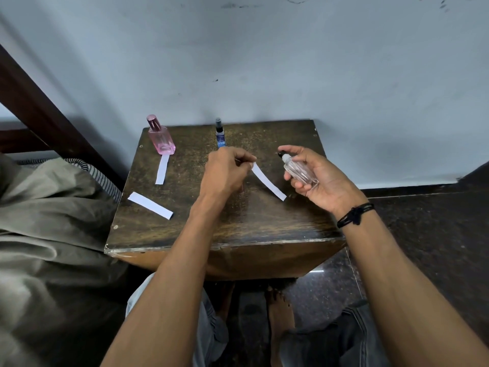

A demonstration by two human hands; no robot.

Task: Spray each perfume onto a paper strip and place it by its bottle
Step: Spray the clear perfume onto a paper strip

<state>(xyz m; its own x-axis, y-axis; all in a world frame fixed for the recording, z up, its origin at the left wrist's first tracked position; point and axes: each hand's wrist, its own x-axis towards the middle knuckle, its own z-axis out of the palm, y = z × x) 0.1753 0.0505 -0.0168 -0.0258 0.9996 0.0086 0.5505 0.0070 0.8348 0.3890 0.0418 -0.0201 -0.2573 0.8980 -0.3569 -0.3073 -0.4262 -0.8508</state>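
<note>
My left hand (227, 169) pinches one end of a white paper strip (270, 183), which slants down to the right above the table. My right hand (315, 176) grips a small clear perfume bottle (300, 170), its nozzle pointing left toward the strip. A pink perfume bottle (161, 137) stands at the back left of the wooden table (185, 234) with a paper strip (162, 169) lying in front of it. A slim blue bottle (219, 133) stands at the back middle, partly hidden by my left hand.
Another white strip (150, 205) lies loose near the table's left edge. Grey bedding (47, 221) sits to the left of the table. A pale wall rises right behind the table. Dark floor spreads to the right and below.
</note>
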